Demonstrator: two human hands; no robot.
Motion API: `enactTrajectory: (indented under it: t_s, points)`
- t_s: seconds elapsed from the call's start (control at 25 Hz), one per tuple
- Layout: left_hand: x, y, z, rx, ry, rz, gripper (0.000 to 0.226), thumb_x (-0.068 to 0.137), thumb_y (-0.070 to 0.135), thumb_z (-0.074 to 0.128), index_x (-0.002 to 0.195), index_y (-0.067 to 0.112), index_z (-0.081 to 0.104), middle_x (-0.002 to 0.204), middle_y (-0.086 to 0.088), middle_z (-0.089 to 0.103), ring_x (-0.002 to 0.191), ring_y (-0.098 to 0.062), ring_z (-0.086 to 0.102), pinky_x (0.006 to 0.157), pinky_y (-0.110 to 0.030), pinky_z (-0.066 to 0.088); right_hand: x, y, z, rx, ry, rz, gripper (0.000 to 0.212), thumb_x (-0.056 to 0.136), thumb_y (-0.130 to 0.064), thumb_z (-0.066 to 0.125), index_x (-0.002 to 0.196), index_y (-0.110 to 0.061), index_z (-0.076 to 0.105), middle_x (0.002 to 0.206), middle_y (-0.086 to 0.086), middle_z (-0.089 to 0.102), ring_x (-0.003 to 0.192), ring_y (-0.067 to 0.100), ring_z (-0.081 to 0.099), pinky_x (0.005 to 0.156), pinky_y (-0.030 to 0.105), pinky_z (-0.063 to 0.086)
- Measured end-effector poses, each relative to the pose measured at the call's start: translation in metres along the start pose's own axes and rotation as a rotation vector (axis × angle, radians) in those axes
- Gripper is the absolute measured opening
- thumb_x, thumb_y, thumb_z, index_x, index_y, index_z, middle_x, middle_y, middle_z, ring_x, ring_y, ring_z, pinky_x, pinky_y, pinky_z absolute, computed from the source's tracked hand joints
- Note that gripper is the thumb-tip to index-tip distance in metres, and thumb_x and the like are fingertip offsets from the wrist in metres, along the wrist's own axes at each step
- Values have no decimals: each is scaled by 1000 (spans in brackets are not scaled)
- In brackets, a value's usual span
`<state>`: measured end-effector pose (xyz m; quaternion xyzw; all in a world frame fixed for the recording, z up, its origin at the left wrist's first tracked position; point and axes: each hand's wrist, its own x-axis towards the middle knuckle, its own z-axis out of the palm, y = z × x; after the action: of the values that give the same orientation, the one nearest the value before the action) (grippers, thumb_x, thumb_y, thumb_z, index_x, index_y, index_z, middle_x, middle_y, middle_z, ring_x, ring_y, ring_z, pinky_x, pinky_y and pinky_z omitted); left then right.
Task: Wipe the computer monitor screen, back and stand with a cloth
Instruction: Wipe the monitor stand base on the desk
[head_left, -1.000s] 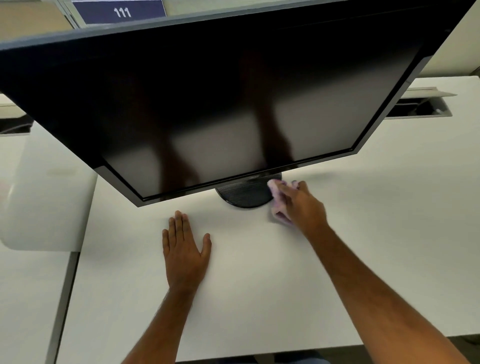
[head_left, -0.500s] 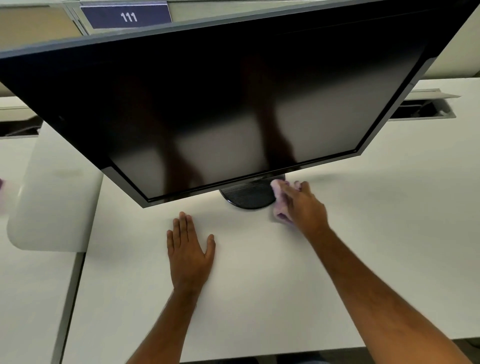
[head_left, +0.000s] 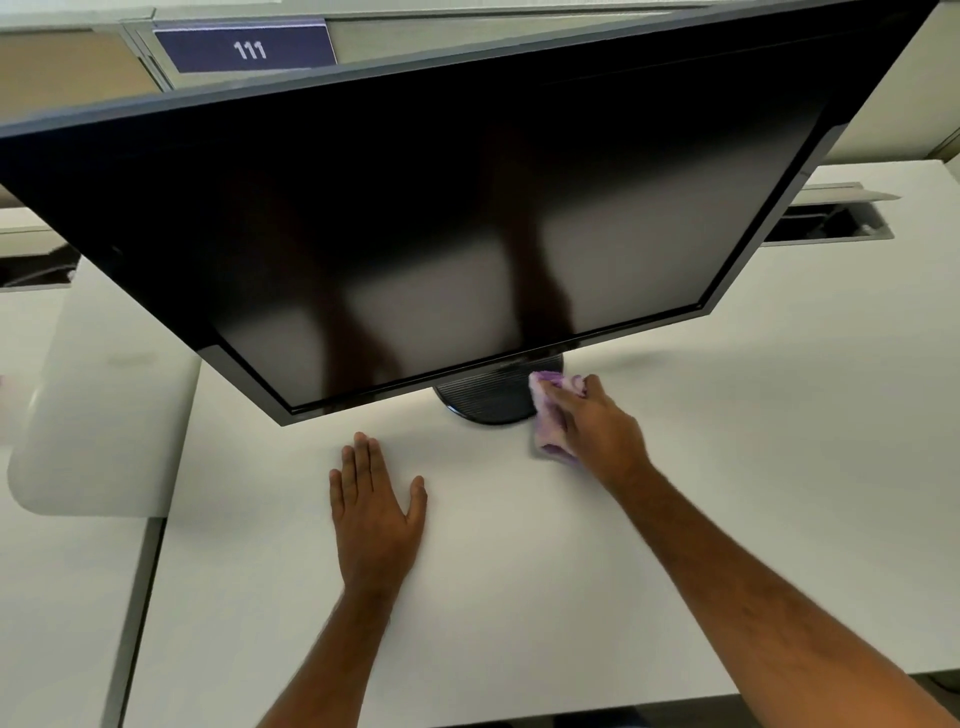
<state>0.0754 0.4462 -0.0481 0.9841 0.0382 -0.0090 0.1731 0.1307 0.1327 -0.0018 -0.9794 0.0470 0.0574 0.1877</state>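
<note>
Your right hand (head_left: 597, 421) clamps the cloth (head_left: 548, 410) against the stand (head_left: 488, 397), wiping it. Left hand (head_left: 376, 499) lies flat, fingers straight, on the desk (head_left: 519, 597), likely bracing you.

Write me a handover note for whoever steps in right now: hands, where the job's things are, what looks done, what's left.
Right hand: grips the purple cloth against the right edge of the round stand base.
Left hand: flat on the white desk, fingers straight, holding nothing.
Monitor: tilted toward the camera, screen dark.
Done: cannot tell from this view whether screen or back were wiped.
Left: finish the stand base; check screen and back.
</note>
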Motion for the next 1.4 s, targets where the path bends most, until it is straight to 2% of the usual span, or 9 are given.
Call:
enactTrajectory:
  t_s: [0.16, 0.32, 0.44, 0.6, 0.76, 0.88, 1.08, 1.28, 1.4]
  points:
    - [-1, 0, 0, -2, -3, -3, 83, 101, 57, 32, 167, 9, 14, 176, -4, 10, 163, -19, 3, 132, -44, 9, -2, 22, -5, 93, 54, 83, 38, 100, -40, 49, 137, -37, 60, 111, -2, 48, 90, 31, 64, 72, 33, 49]
    - [-1, 1, 0, -4, 12, 1, 83, 101, 56, 33, 166, 8, 16, 175, -5, 12, 163, -20, 4, 132, -44, 9, -20, 7, 5, 278, 141, 169, 49, 105, -47, 38, 145, -23, 53, 107, -10, 47, 95, 26, 62, 76, 26, 44]
    - [-1, 1, 0, 7, 12, 7, 82, 101, 56, 34, 166, 7, 17, 175, -6, 14, 162, -21, 6, 132, -44, 9, -9, 10, 6, 233, 127, 33, 43, 107, -32, 46, 150, -28, 50, 124, 4, 48, 95, 24, 60, 79, 31, 53]
    - [0, 1, 1, 8, 17, -1, 82, 101, 55, 35, 166, 8, 17, 175, -6, 14, 162, -21, 7, 132, -43, 9, 0, -19, 21, 208, 51, 71, 47, 105, -19, 48, 151, -29, 50, 126, 13, 48, 93, 38, 63, 79, 39, 54]
    - [-1, 1, 0, 10, 19, 0, 83, 101, 55, 35, 166, 7, 17, 175, -6, 14, 162, -21, 6, 132, -43, 8, 0, -8, 7, 70, -33, -64, 50, 104, -27, 51, 152, -39, 45, 122, 11, 48, 93, 37, 61, 76, 40, 53]
    - [-1, 1, 0, 10, 16, 3, 83, 101, 56, 34, 166, 8, 16, 175, -5, 13, 162, -20, 6, 132, -43, 8, 11, 17, -6, 53, -16, 42, 49, 101, -32, 54, 146, -50, 49, 118, 5, 48, 95, 35, 62, 78, 40, 53]
    - [-2, 2, -1, 20, 19, -4, 83, 101, 55, 34, 166, 8, 17, 175, -6, 14, 162, -21, 7, 132, -42, 8, -5, -31, 14, 39, -10, -106, 41, 100, -38, 58, 139, -51, 56, 121, 6, 52, 95, 34, 63, 78, 42, 57]
    - [-1, 2, 0, 19, 22, -3, 83, 101, 56, 35, 166, 8, 16, 175, -5, 13, 162, -20, 6, 132, -42, 7, 10, -2, -9, 123, 7, 96, 39, 102, -38, 53, 137, -54, 56, 121, 1, 48, 102, 31, 63, 86, 38, 54]
    - [-1, 2, 1, 15, 24, 2, 82, 101, 55, 35, 166, 7, 19, 175, -6, 15, 162, -21, 8, 132, -43, 8, -3, -39, 9, 84, -29, -11, 39, 101, -37, 54, 139, -48, 58, 130, 3, 48, 108, 32, 60, 90, 38, 52]
